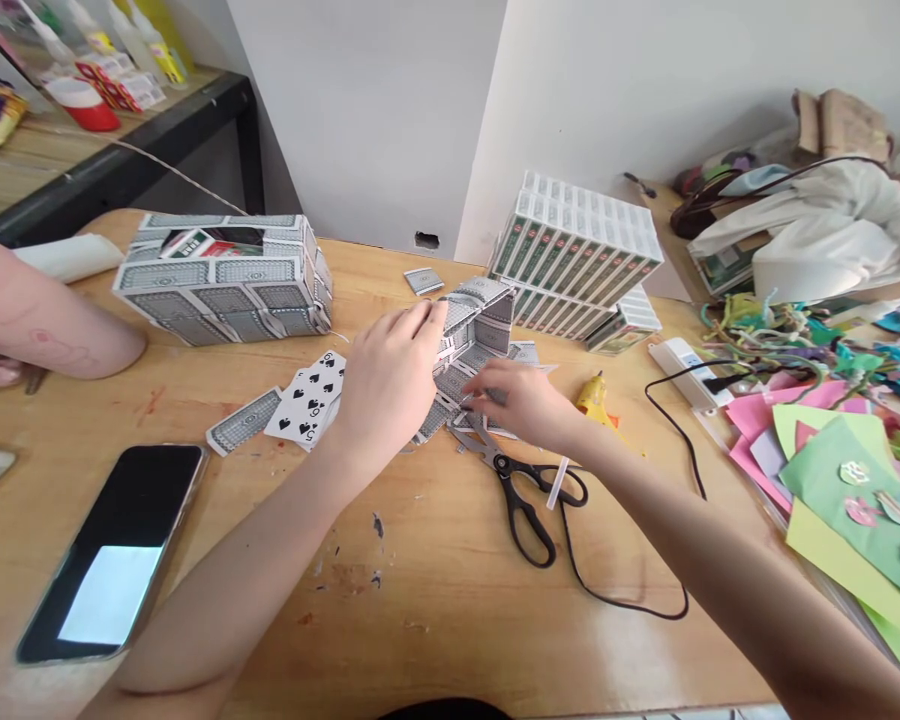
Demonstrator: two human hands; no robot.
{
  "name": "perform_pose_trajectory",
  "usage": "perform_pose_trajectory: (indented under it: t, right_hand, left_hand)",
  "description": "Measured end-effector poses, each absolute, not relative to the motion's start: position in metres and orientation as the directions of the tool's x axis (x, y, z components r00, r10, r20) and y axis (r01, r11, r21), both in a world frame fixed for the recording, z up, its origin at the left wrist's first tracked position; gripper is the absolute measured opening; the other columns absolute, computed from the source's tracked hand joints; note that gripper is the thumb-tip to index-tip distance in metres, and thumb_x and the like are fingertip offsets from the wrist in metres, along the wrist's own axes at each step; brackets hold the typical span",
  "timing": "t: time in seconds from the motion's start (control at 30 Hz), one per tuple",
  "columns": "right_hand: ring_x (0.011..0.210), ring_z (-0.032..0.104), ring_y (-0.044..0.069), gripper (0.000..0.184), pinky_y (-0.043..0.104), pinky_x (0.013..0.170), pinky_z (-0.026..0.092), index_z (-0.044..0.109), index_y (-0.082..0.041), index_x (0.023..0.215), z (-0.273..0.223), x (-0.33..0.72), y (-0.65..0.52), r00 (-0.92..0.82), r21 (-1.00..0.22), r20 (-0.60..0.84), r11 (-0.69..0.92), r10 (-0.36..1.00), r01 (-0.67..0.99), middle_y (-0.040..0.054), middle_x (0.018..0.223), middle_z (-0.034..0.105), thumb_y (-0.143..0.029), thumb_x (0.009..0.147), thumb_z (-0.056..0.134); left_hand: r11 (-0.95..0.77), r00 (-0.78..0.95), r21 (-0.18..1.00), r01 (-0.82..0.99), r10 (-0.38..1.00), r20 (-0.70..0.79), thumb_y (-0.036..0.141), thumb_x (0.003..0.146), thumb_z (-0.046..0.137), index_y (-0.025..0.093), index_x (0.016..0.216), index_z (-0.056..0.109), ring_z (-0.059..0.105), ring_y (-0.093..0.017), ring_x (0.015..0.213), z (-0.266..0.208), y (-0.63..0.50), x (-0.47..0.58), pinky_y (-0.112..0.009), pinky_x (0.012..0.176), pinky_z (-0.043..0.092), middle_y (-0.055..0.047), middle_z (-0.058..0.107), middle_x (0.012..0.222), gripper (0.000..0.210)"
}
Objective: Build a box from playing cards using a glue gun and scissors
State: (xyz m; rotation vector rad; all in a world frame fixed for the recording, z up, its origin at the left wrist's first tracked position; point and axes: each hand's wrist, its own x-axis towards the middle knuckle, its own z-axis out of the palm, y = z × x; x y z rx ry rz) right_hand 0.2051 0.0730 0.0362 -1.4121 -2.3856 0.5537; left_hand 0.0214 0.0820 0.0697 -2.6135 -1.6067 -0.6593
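Observation:
A small box-like structure folded from playing cards (483, 297) stands near the middle of the table, its patterned card backs outward. My left hand (391, 372) is closed over its left side, fingers together. My right hand (523, 402) is at the lower front of the structure, fingers bent in a pinch; what lies between the fingertips is too small to make out. Black-handled scissors (504, 470) lie partly open just below. A yellow glue gun (592, 397) is beyond my right wrist, and a glue stick (557, 484) rests across the scissors' handle.
A larger playing-card box (225, 290) stands at the left, near loose cards (307, 400) and a phone (112, 550). Stacked card packs (577, 250) stand behind. At the right are a power strip (686, 370), a black cord (694, 460) and coloured paper (832, 470).

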Motion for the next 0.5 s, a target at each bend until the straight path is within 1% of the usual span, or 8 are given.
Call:
perform_pose_trajectory:
  t: [0.03,0.1,0.17,0.23,0.37,0.5]
  right_hand:
    - [0.076,0.058,0.013,0.014,0.024,0.069,0.042,0.066,-0.019,0.088,0.033,0.204,0.069,-0.524,-0.442,0.043,0.486,0.851,0.754,0.0047,0.091,0.062,-0.021,0.08,0.055]
    - [0.073,0.057,0.012,0.019,0.023,0.066,0.042,0.066,-0.02,0.094,0.026,0.202,0.062,-0.568,-0.359,0.0,0.53,0.823,0.768,0.0056,0.1,0.06,-0.017,0.081,0.052]
    - [0.073,0.057,0.011,0.023,0.023,0.063,0.041,0.065,-0.021,0.097,0.02,0.201,0.057,-0.574,-0.283,0.01,0.553,0.819,0.784,0.0059,0.102,0.06,-0.016,0.084,0.046]
    - [0.076,0.057,0.012,0.024,0.022,0.062,0.041,0.065,-0.02,0.094,0.017,0.201,0.056,-0.609,-0.23,0.041,0.601,0.792,0.766,0.0061,0.1,0.061,-0.016,0.087,0.043]
    - [0.079,0.058,0.013,0.026,0.022,0.063,0.042,0.064,-0.016,0.088,0.014,0.205,0.058,-0.707,-0.182,0.11,0.713,0.699,0.677,0.0076,0.096,0.063,-0.015,0.089,0.038]
    - [0.079,0.059,0.013,0.03,0.023,0.063,0.045,0.063,-0.015,0.086,0.012,0.208,0.061,-0.754,-0.153,0.191,0.777,0.629,0.61,0.0089,0.094,0.065,-0.017,0.092,0.033]
  left_hand:
    - [-0.474,0.386,0.218,0.853,0.854,0.349,0.0,0.078,0.037,0.016,0.13,0.042,0.053,-0.025,0.108,0.07,0.082,0.021,-0.037,0.087,0.043,-0.01,0.056,0.124,0.054]
    - [-0.471,0.382,0.233,0.851,0.859,0.341,0.0,0.078,0.037,0.015,0.13,0.042,0.053,-0.025,0.107,0.07,0.084,0.02,-0.037,0.087,0.043,-0.011,0.056,0.122,0.054]
    - [-0.467,0.378,0.241,0.851,0.863,0.336,-0.001,0.077,0.037,0.015,0.13,0.042,0.053,-0.025,0.107,0.069,0.085,0.019,-0.037,0.087,0.043,-0.01,0.057,0.121,0.055]
    - [-0.464,0.375,0.24,0.853,0.864,0.336,-0.001,0.077,0.036,0.015,0.13,0.042,0.053,-0.024,0.107,0.068,0.087,0.018,-0.036,0.088,0.043,-0.009,0.057,0.122,0.056]
    - [-0.459,0.364,0.258,0.85,0.867,0.341,0.0,0.078,0.036,0.015,0.129,0.043,0.053,-0.024,0.107,0.066,0.091,0.015,-0.037,0.088,0.044,-0.009,0.056,0.123,0.054]
    - [-0.446,0.347,0.289,0.847,0.876,0.334,0.001,0.079,0.035,0.015,0.131,0.043,0.053,-0.025,0.108,0.066,0.095,0.013,-0.039,0.088,0.045,-0.009,0.056,0.124,0.054]
